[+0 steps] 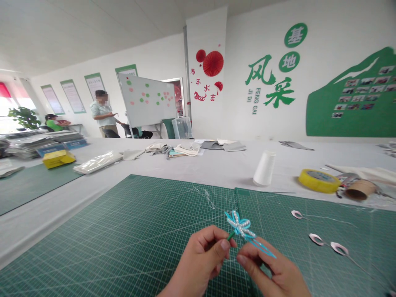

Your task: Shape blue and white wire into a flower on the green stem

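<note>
**Pinching a beaded flower (240,226) over a green cutting mat (93,247)**

Holding its green stem (230,236) between thumb and forefinger of the left hand (202,258), fingertips pressed together just under the white pearl petals and teal ribbon loops. Curling the right hand (272,264) in close beside it, with fingers next to the teal ribbon tails (262,249); whether those fingers pinch anything, impossible to tell. Flower held up at lower centre of the frame, clear of the mat. Lying on the mat at right, three silvery wire-stemmed petals (317,239). Farther up, on the white table (198,169), a white thread cone (264,168), a yellow tape roll (318,180) and a kraft paper tube (360,189). At upper left, a standing person (103,113) beside a whiteboard (147,101).
</note>
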